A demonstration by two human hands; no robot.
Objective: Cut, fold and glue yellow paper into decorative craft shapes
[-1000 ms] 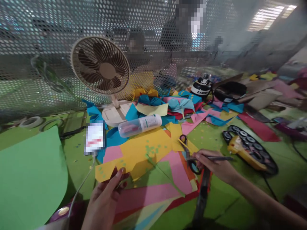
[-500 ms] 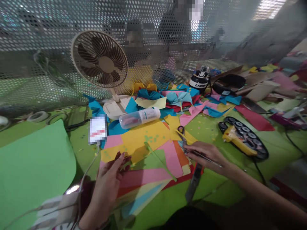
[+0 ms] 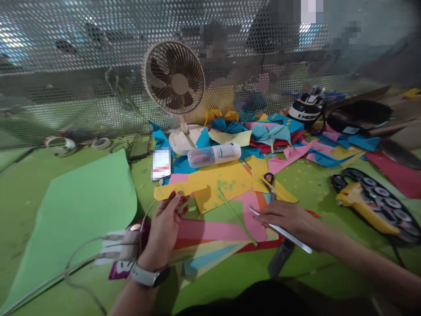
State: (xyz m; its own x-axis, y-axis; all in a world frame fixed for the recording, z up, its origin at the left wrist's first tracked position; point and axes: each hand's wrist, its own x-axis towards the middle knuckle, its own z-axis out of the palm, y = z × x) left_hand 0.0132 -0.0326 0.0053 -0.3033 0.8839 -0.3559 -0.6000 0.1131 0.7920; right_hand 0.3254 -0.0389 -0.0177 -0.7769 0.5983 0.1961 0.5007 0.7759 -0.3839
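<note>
My right hand point(image 3: 292, 221) is closed around slim silver tweezers point(image 3: 279, 231), whose tip points left over the pink paper point(image 3: 213, 231). Beneath that hand lies a dark-handled cutter point(image 3: 280, 259), partly covered. Scissors point(image 3: 269, 181) with black handles rest just beyond it. My left hand point(image 3: 169, 215) is closed in a pinch at the edge of the yellow paper point(image 3: 220, 175); what its fingertips hold is too small to make out. Green bits point(image 3: 226, 184) are scattered on the yellow paper. A thin green paper strip point(image 3: 238, 217) lies slantwise between my hands.
A beige fan point(image 3: 180, 84) stands at the back, with a clear bottle point(image 3: 213, 155) and a phone point(image 3: 161, 163) before it. At left lies a large green sheet point(image 3: 85, 206); at right, a yellow tool point(image 3: 365, 206) on a black holder. Cables point(image 3: 66, 272) run at front left.
The view has turned left, so things stand further right. My right hand has moved nearer the front, away from the scissors, and the tweezers now point left over the pink paper.
</note>
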